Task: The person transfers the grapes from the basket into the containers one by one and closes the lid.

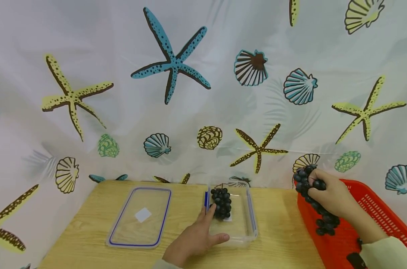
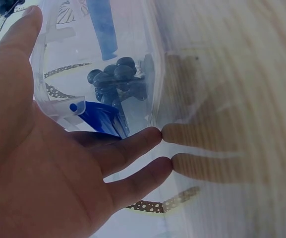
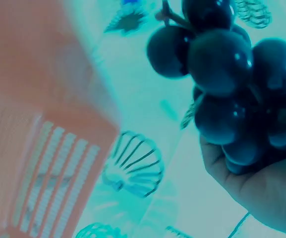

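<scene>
In the head view my right hand [image 1: 334,196] grips a bunch of dark grapes [image 1: 305,183] over the far left corner of a red plastic basket [image 1: 309,216]. The bunch hangs down past the fingers, and its round berries [image 3: 219,62] fill the upper right of the right wrist view. My left hand [image 1: 196,235] lies at the near left side of a clear plastic container [image 1: 238,233], fingers straight along its outer wall, thumb by the front rim. Another bunch of dark grapes [image 1: 223,203] sits inside the container, toward its far left.
A clear lid with a blue seal [image 1: 137,241] lies flat on the wooden table [image 1: 277,239], left of the container. A blue clip [image 2: 100,119] hangs on the container's left side. Behind the table a white cloth with starfish and shells [image 1: 196,108] forms a backdrop.
</scene>
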Tool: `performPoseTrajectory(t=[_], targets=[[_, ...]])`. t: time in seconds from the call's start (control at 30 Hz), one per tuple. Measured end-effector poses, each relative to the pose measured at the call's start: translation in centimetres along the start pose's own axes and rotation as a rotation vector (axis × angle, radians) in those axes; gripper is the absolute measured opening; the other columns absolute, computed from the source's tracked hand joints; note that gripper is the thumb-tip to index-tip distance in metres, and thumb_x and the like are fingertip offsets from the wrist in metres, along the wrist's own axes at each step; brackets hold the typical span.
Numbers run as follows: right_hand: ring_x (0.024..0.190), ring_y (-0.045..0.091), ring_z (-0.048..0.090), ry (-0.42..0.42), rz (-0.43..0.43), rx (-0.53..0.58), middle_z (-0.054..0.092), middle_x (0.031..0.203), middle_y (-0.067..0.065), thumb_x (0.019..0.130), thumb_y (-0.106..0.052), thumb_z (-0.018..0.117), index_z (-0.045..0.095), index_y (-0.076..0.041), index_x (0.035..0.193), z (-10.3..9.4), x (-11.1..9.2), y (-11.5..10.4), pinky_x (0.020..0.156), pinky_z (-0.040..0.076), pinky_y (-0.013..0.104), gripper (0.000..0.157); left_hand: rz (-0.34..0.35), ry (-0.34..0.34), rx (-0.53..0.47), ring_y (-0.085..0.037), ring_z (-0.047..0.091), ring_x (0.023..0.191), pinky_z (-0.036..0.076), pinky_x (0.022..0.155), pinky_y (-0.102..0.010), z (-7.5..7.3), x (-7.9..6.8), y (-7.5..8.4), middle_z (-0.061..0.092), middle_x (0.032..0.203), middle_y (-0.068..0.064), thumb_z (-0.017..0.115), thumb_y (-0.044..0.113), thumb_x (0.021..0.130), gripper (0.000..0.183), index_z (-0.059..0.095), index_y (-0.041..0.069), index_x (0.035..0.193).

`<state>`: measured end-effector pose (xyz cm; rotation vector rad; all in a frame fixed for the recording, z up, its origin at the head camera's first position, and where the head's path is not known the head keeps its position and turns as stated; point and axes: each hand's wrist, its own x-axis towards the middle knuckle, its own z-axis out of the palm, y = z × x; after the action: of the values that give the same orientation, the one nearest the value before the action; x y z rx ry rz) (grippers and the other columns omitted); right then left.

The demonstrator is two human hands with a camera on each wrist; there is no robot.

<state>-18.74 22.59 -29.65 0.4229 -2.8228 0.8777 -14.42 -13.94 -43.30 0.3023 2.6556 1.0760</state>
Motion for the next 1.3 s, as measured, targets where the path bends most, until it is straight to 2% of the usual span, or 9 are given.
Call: performPoseTrajectory(t=[0.27,0.43,0.53,0.7,0.83,1.03,1.13,1.23,1.3], targets=[[0.059,0.022,0.050,-0.091,-0.031,0.086,0.051,0.078,0.007,0.086,-0.002,0.060,0.052,-0.013,0.097,2.1,0.8,-3.6,0.051,0.041,0.036,0.017,0.013,-0.003,-0.011,-0.055,0.045,0.130,0.040,0.099,-0.067,-0.1,0.0,0.0,0.010,0.163,-0.029,0.065,0.064,0.090,0.103,0.012,0.017,0.164],[0.052,0.021,0.050,-0.158,-0.027,0.146,0.050,0.071,0.006,0.087,-0.002,0.059,0.052,-0.014,0.099,3.9,1.1,-5.3,0.047,0.045,0.036,0.019,0.005,-0.008,-0.002,-0.054,0.050,0.125,0.043,0.096,-0.066,0.0,-0.1,-0.1,0.011,0.163,-0.030,0.066,0.064,0.089,0.103,0.012,0.017,0.164],[0.052,0.020,0.051,-0.152,-0.044,0.165,0.051,0.071,0.006,0.086,-0.001,0.058,0.052,-0.013,0.099,4.9,1.5,-6.1,0.047,0.045,0.035,0.019,0.007,-0.005,0.004,-0.053,0.053,0.123,0.044,0.095,-0.066,0.1,0.0,-0.2,0.010,0.164,-0.029,0.065,0.065,0.089,0.104,0.011,0.018,0.164],[0.061,0.021,0.053,-0.091,-0.057,0.157,0.057,0.082,0.007,0.085,-0.004,0.060,0.055,-0.014,0.098,7.1,2.7,-7.4,0.052,0.043,0.036,0.017,0.008,0.009,0.017,-0.053,0.050,0.126,0.042,0.098,-0.066,0.2,0.1,-0.2,0.012,0.164,-0.028,0.064,0.068,0.088,0.105,0.012,0.019,0.165],[0.070,0.024,0.054,-0.054,-0.007,0.207,0.059,0.092,0.008,0.085,-0.007,0.062,0.057,-0.013,0.097,9.9,4.0,-7.8,0.057,0.045,0.036,0.015,0.014,0.012,0.011,-0.054,0.048,0.128,0.041,0.099,-0.066,0.1,0.0,-0.2,0.012,0.163,-0.028,0.065,0.066,0.088,0.105,0.012,0.018,0.164],[0.077,0.025,0.056,-0.003,0.105,0.300,0.060,0.099,0.010,0.089,-0.010,0.062,0.058,-0.010,0.103,14.9,5.4,-7.6,0.062,0.045,0.037,0.014,0.014,-0.006,-0.013,-0.051,0.056,0.121,0.044,0.095,-0.065,-0.1,-0.3,-0.4,0.011,0.164,-0.028,0.066,0.065,0.089,0.105,0.010,0.019,0.165],[0.073,0.025,0.056,-0.015,0.108,0.233,0.061,0.098,0.012,0.093,-0.011,0.063,0.060,-0.009,0.109,16.9,5.6,-7.4,0.062,0.045,0.039,0.016,0.014,-0.017,-0.024,-0.050,0.057,0.120,0.045,0.095,-0.064,-0.1,-0.4,-0.4,0.009,0.164,-0.028,0.066,0.065,0.089,0.104,0.009,0.020,0.165],[0.073,0.026,0.056,-0.066,0.080,0.078,0.060,0.106,0.017,0.096,-0.014,0.065,0.062,-0.008,0.118,18.2,5.5,-7.7,0.065,0.047,0.043,0.023,0.011,-0.022,-0.025,-0.050,0.057,0.119,0.045,0.094,-0.064,-0.1,-0.3,-0.4,0.008,0.164,-0.027,0.065,0.065,0.089,0.104,0.008,0.021,0.165],[0.075,0.027,0.057,-0.098,0.059,-0.027,0.057,0.118,0.022,0.097,-0.016,0.067,0.062,-0.006,0.125,18.6,5.3,-8.1,0.069,0.049,0.045,0.030,0.012,-0.022,-0.024,-0.049,0.057,0.120,0.045,0.095,-0.064,-0.2,-0.2,-0.4,0.007,0.165,-0.026,0.065,0.066,0.089,0.104,0.007,0.023,0.165]])
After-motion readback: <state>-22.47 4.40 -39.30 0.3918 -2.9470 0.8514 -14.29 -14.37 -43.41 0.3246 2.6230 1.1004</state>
